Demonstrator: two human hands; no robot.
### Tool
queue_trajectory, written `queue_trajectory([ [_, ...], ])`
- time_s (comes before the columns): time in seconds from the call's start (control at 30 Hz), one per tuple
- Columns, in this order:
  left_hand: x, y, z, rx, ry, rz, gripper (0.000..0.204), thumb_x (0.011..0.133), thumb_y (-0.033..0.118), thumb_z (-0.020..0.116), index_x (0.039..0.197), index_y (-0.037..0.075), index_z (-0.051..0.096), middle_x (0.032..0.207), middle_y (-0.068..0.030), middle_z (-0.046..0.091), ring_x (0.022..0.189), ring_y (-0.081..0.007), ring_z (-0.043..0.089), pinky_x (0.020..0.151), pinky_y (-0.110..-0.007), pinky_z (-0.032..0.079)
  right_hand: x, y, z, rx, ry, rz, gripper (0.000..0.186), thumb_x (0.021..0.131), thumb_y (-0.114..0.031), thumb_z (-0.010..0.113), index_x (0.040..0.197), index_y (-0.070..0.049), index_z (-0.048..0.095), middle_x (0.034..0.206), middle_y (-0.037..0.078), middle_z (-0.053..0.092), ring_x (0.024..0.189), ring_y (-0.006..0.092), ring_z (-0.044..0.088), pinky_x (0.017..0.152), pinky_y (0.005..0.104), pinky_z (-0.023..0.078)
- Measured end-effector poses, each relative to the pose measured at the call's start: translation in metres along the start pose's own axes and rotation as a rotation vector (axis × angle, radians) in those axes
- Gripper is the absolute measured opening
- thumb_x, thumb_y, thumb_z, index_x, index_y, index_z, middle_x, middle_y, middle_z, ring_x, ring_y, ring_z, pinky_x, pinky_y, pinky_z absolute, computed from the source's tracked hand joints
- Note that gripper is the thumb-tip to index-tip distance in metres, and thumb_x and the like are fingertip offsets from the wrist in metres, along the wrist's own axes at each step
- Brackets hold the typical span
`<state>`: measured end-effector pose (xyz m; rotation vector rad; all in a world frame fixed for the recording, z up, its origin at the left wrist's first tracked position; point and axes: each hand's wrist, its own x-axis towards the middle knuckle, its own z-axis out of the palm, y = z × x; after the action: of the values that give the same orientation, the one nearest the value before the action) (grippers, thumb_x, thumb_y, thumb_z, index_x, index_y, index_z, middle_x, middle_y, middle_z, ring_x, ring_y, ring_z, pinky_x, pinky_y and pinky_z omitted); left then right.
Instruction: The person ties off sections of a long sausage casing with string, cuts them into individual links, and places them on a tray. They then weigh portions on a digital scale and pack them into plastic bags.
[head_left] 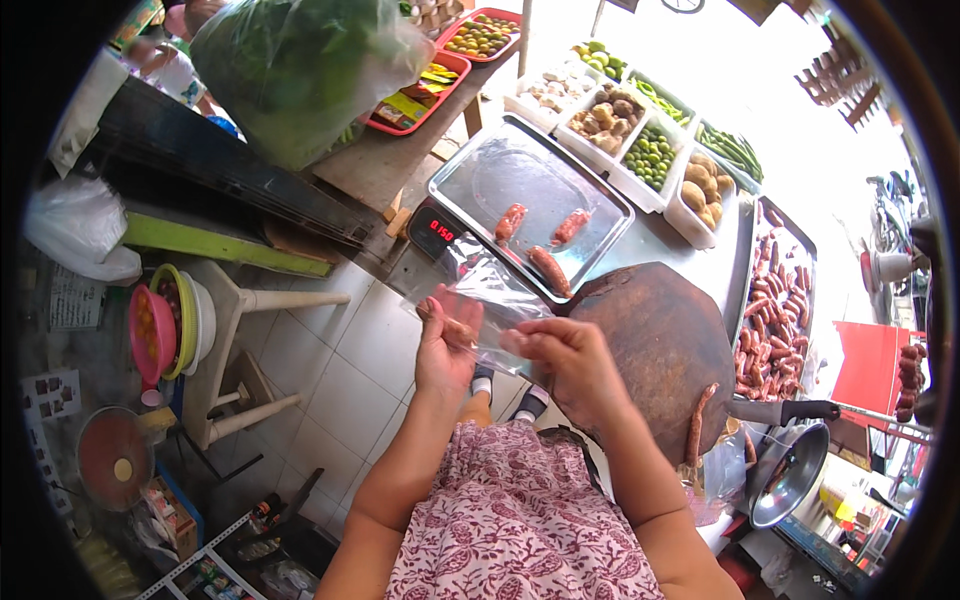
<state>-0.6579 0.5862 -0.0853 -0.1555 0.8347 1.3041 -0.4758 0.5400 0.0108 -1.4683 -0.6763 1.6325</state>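
My right hand pinches the edge of a clear plastic bag, which is crumpled and shiny. A short reddish-brown sausage lies across the palm of my left hand, its fingers curled around it beside the bag; blur hides the exact grip. Just beyond my hands is a metal scale tray with three sausages resting apart on it. The scale's red lit display sits at the tray's near left corner.
A round wooden chopping board with a knife and a sausage on its edge is at right. Beyond it stands a tray heaped with sausages. Vegetable bins line the back. A filled plastic bag hangs upper left, above a stool.
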Motion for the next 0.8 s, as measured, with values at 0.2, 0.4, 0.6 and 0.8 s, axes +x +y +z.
queue_trajectory([
  [0.2, -0.032, -0.042, -0.006, 0.211, -0.122, -0.079, 0.042, 0.096, 0.035, 0.062, 0.133, 0.016, 0.053, 0.126, -0.0015, 0.059, 0.114, -0.0209, 0.059, 0.100, -0.041, 0.050, 0.006, 0.059, 0.002, 0.011, -0.038, -0.221, 0.030, 0.095, -0.006, 0.061, 0.124, 0.001, 0.063, 0.109, 0.004, 0.068, 0.090, 0.0113, 0.062, 0.077, 0.0278, 0.052],
  [0.4, -0.060, -0.030, 0.010, 0.348, -0.556, -0.224, 0.075, 0.090, 0.060, 0.058, 0.143, 0.009, 0.043, 0.135, -0.0116, 0.055, 0.123, -0.0305, 0.055, 0.104, -0.049, 0.046, -0.028, 0.024, -0.028, -0.262, -0.148, -0.388, 0.042, 0.088, 0.002, 0.064, 0.129, -0.002, 0.061, 0.121, 0.010, 0.067, 0.111, 0.0167, 0.062, 0.095, 0.0319, 0.050],
  [0.6, -0.074, 0.025, 0.017, 0.372, -0.955, -0.774, 0.114, 0.080, 0.078, 0.055, 0.154, -0.001, 0.020, 0.151, -0.0255, 0.038, 0.139, -0.0411, 0.040, 0.116, -0.056, 0.029, -0.061, -0.006, -0.050, -0.502, -0.311, -0.561, 0.045, 0.085, 0.001, 0.065, 0.130, -0.005, 0.062, 0.114, 0.011, 0.070, 0.104, 0.0208, 0.067, 0.092, 0.0322, 0.052],
  [0.8, -0.074, 0.028, -0.020, 0.410, -0.804, -0.831, 0.080, 0.085, 0.023, 0.075, 0.145, -0.010, 0.034, 0.134, -0.0292, 0.054, 0.127, -0.0395, 0.055, 0.111, -0.052, 0.039, -0.074, -0.006, -0.025, -0.590, -0.478, -0.471, 0.059, 0.083, -0.002, 0.070, 0.139, -0.008, 0.054, 0.132, 0.018, 0.060, 0.121, 0.0346, 0.057, 0.104, 0.0400, 0.044],
])
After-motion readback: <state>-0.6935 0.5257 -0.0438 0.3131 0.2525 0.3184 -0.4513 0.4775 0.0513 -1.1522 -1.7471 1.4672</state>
